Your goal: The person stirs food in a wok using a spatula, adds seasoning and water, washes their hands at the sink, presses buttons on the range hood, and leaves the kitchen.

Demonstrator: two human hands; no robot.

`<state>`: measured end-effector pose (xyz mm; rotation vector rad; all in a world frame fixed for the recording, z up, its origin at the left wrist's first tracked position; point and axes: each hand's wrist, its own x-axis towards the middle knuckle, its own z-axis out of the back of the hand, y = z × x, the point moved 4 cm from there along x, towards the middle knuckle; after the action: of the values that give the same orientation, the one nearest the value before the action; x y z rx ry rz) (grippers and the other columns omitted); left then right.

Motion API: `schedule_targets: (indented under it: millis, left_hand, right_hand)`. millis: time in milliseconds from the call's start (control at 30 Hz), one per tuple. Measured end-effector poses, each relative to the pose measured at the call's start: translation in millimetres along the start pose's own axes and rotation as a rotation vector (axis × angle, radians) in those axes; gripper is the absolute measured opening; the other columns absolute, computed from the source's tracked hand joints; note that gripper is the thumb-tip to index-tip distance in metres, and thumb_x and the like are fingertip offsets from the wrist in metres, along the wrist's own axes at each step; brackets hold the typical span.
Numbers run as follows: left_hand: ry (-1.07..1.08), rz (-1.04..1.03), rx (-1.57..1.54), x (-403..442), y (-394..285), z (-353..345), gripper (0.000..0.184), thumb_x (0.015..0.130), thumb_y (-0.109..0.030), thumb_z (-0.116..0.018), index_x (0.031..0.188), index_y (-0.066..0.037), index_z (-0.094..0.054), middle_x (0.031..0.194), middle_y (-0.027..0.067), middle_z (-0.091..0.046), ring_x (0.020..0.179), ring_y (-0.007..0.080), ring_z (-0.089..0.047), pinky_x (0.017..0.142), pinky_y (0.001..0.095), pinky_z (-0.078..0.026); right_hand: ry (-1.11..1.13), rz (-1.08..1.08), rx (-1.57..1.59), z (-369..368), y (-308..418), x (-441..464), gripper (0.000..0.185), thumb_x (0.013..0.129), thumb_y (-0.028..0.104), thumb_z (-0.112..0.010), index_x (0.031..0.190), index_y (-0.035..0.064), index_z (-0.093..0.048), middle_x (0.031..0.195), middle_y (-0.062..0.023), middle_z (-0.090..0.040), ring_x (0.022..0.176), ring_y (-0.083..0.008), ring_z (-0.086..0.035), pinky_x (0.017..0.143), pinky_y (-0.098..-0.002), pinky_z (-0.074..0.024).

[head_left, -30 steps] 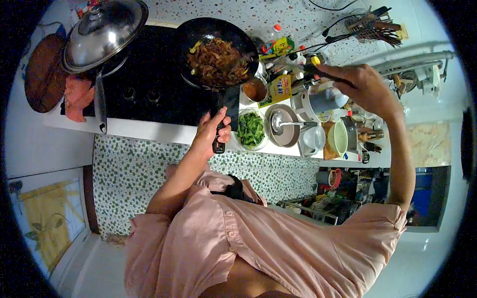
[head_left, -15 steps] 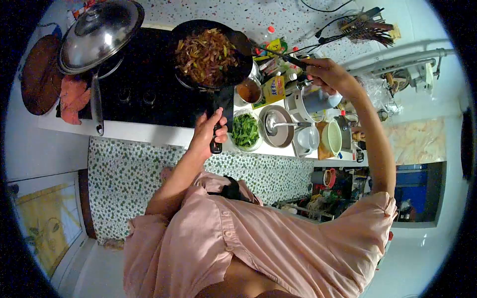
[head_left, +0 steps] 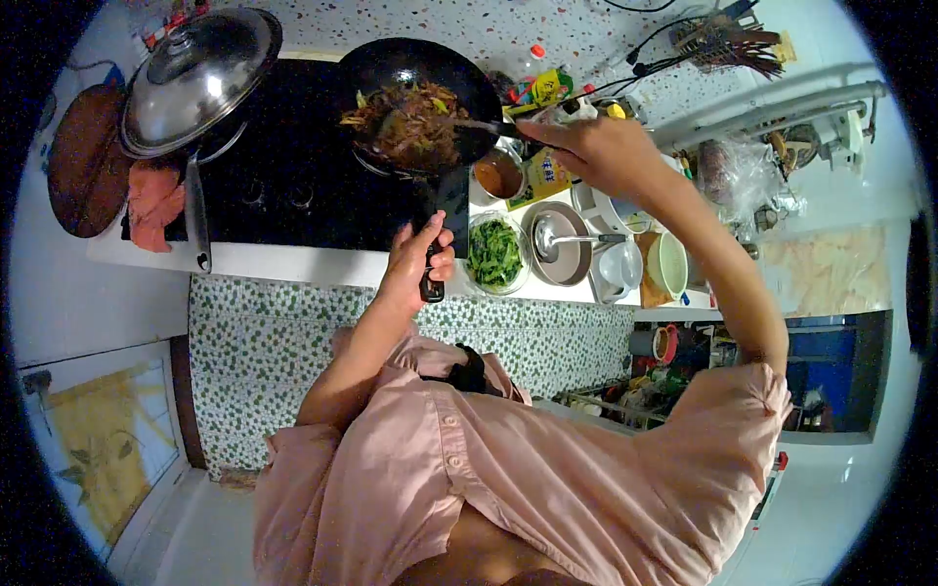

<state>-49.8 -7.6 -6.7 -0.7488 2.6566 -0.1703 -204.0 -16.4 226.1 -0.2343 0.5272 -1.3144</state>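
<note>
My left hand is wrapped round the black handle of a dark wok. The wok sits on the black stovetop. Browned shredded food with some yellow-green pieces lies in it, mostly toward the near side. My right hand reaches in from the right, gripping the dark handle of a spatula. The spatula's thin metal shaft runs over the wok's right rim, and its blade is down among the food, largely hidden.
Right of the wok stand a small pot of brown contents, a bowl of chopped greens and a pan with a ladle in it. A lidded pan and a pink cloth are at left. Bottles line the back.
My right hand has moved left and slightly down, bringing the spatula into the food. The food has shifted toward the near side, baring the wok's far inside. My left hand keeps its grip.
</note>
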Motion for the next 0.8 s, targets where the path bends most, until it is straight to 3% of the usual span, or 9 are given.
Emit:
schedule_targets:
  millis: [67, 233, 400, 500, 567, 667, 733, 767, 800]
  left_hand:
    - [0.015, -0.010, -0.004, -1, 1, -1, 0.020, 0.089, -0.021, -0.055, 0.104, -0.010, -0.050, 0.073, 0.0005, -0.046, 0.047, 0.0071, -0.038, 0.036, 0.0204, -0.028]
    - [0.076, -0.001, -0.025, 2, 1, -2, 0.015, 0.089, -0.019, -0.055, 0.101, -0.012, -0.048, 0.073, 0.0008, -0.047, 0.049, 0.0076, -0.039, 0.037, 0.0207, -0.029]
    - [0.040, -0.031, 0.022, 6, 3, 2, 0.022, 0.089, -0.021, -0.055, 0.105, -0.008, -0.048, 0.072, 0.0005, -0.047, 0.047, 0.0069, -0.038, 0.037, 0.0202, -0.029]
    - [0.009, -0.027, 0.019, 0, 0, -5, 0.023, 0.088, -0.021, -0.055, 0.106, -0.008, -0.048, 0.072, 0.0007, -0.047, 0.047, 0.0069, -0.038, 0.037, 0.0204, -0.029]
    - [0.006, -0.022, 0.022, 1, 1, -3, 0.024, 0.089, -0.020, -0.055, 0.108, -0.009, -0.048, 0.073, 0.0010, -0.047, 0.048, 0.0071, -0.038, 0.037, 0.0205, -0.029]
    - [-0.001, -0.021, 0.002, 2, 1, -2, 0.023, 0.089, -0.020, -0.055, 0.107, -0.009, -0.048, 0.073, 0.0010, -0.047, 0.047, 0.0074, -0.038, 0.036, 0.0205, -0.029]
    - [0.007, -0.027, 0.004, 0, 0, -3, 0.022, 0.089, -0.020, -0.055, 0.107, -0.010, -0.048, 0.073, 0.0010, -0.047, 0.047, 0.0075, -0.038, 0.036, 0.0206, -0.029]
    - [0.009, -0.036, 0.003, -1, -1, -4, 0.021, 0.089, -0.021, -0.055, 0.106, -0.010, -0.049, 0.072, 0.0009, -0.047, 0.047, 0.0075, -0.038, 0.036, 0.0207, -0.029]
    - [0.008, -0.043, -0.004, 0, -1, -3, 0.021, 0.089, -0.021, -0.055, 0.106, -0.010, -0.049, 0.072, 0.0009, -0.047, 0.047, 0.0075, -0.038, 0.036, 0.0207, -0.029]
  right_hand:
    - [-0.050, 0.003, 0.126, 26, -6, -30, 0.043, 0.082, 0.022, -0.055, 0.125, 0.0270, -0.050, 0.066, -0.0172, -0.058, 0.060, -0.0328, -0.057, 0.058, -0.0415, -0.0458]
    - [0.070, -0.103, 0.262, 75, 2, -65, 0.043, 0.082, 0.018, -0.054, 0.124, 0.0235, -0.050, 0.069, -0.0170, -0.059, 0.058, -0.0334, -0.056, 0.060, -0.0424, -0.0445]
    - [0.161, -0.140, 0.188, -13, 5, -21, 0.046, 0.084, 0.018, -0.052, 0.129, 0.0202, -0.045, 0.077, -0.0195, -0.060, 0.066, -0.0352, -0.058, 0.062, -0.0462, -0.0445]
    - [0.060, -0.172, -0.007, -22, -7, -6, 0.041, 0.085, 0.017, -0.050, 0.126, 0.0175, -0.048, 0.076, -0.0202, -0.060, 0.063, -0.0357, -0.057, 0.059, -0.0435, -0.0441]
    - [0.005, -0.241, 0.349, 3, -19, -11, 0.036, 0.086, 0.016, -0.049, 0.123, 0.0146, -0.051, 0.071, -0.0193, -0.058, 0.057, -0.0312, -0.055, 0.056, -0.0382, -0.0433]
    - [-0.036, -0.276, 0.515, -17, -39, -7, 0.034, 0.087, 0.017, -0.051, 0.121, 0.0122, -0.053, 0.067, -0.0187, -0.055, 0.053, -0.0232, -0.052, 0.055, -0.0351, -0.0418]
    - [-0.010, -0.278, 0.528, -72, -64, -15, 0.036, 0.088, 0.019, -0.052, 0.123, 0.0103, -0.051, 0.065, -0.0114, -0.056, 0.051, -0.0178, -0.049, 0.053, -0.0329, -0.0414]
    - [-0.245, 0.064, 0.503, -80, -60, -21, 0.037, 0.088, 0.020, -0.052, 0.124, 0.0106, -0.051, 0.064, -0.0067, -0.055, 0.050, -0.0147, -0.047, 0.050, -0.0303, -0.0396]
    - [0.106, -0.226, 0.810, -55, -47, -23, 0.037, 0.089, 0.021, -0.052, 0.125, 0.0120, -0.050, 0.063, -0.0003, -0.050, 0.049, -0.0099, -0.043, 0.045, -0.0258, -0.0352]
